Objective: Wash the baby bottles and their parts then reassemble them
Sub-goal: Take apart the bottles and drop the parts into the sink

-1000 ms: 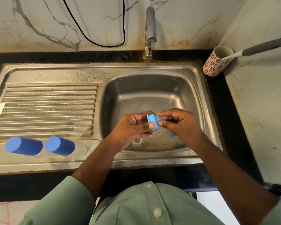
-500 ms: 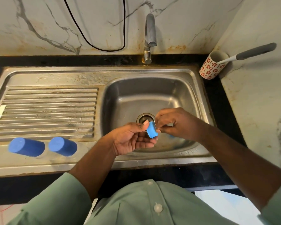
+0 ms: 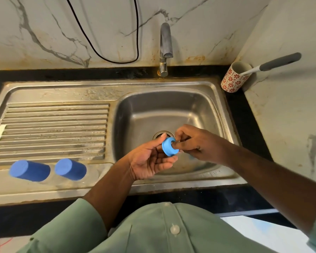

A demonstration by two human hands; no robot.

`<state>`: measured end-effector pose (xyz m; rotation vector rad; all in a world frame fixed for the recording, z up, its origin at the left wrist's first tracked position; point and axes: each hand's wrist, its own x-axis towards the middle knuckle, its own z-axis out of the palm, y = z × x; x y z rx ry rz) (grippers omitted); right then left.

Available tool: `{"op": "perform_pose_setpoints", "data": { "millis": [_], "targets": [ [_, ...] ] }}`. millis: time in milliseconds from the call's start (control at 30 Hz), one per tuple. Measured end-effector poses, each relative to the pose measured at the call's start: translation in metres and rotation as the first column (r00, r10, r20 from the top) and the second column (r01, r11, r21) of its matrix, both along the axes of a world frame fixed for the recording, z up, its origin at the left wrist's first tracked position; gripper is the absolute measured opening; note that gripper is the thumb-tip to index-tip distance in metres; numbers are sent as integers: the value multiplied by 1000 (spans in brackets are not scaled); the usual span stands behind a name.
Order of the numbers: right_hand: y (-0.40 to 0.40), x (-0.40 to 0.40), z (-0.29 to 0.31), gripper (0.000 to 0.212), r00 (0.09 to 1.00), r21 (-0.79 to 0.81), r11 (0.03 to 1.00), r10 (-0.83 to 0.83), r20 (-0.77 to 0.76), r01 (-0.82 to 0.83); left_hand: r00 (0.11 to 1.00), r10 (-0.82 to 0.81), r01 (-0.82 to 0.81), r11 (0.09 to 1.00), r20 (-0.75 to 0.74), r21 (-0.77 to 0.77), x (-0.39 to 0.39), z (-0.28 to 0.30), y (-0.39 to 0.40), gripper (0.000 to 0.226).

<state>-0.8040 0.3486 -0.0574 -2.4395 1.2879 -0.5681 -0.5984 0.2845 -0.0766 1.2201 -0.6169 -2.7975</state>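
A blue screw ring [image 3: 169, 147] from a baby bottle is held over the sink basin [image 3: 171, 106]. My left hand [image 3: 150, 161] grips it between thumb and fingers, palm up. My right hand [image 3: 199, 141] meets it from the right, fingers curled, with a fingertip pushed into the ring's hole. Whether a teat sits between the fingers is hidden. Two clear bottles with blue caps [image 3: 30, 170] [image 3: 70, 169] lie on their sides at the front of the drainboard [image 3: 53, 128].
The tap [image 3: 165, 50] stands behind the basin, with no water running. The drain [image 3: 160, 134] lies just behind my hands. A patterned cup [image 3: 234, 77] holding a grey-handled brush [image 3: 279, 62] stands at the back right corner. A black cable [image 3: 117, 62] hangs on the wall.
The ring has turned so its hole faces up towards me, and my right fingers have pushed into it. The clear teat seen earlier between my hands no longer shows.
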Motion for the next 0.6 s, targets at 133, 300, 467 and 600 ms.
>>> {"op": "perform_pose_setpoints", "data": {
  "millis": [133,300,467,600],
  "targets": [
    [14,5,-19,29,913,70,956,-293,283,285,998,55,-56,998,-15,-42,0,2,0,59],
    [30,20,-32,48,732,334,819,-570,373,467,996,91,-92,988,-16,-127,-7,-5,3,45],
    [24,22,-30,56,657,321,801,-598,460,505,988,157,-155,978,4,-140,-18,-11,2,53],
    [16,7,-32,60,735,473,798,-565,374,373,989,121,-99,967,81,-236,-29,-9,4,48]
  ]
}}
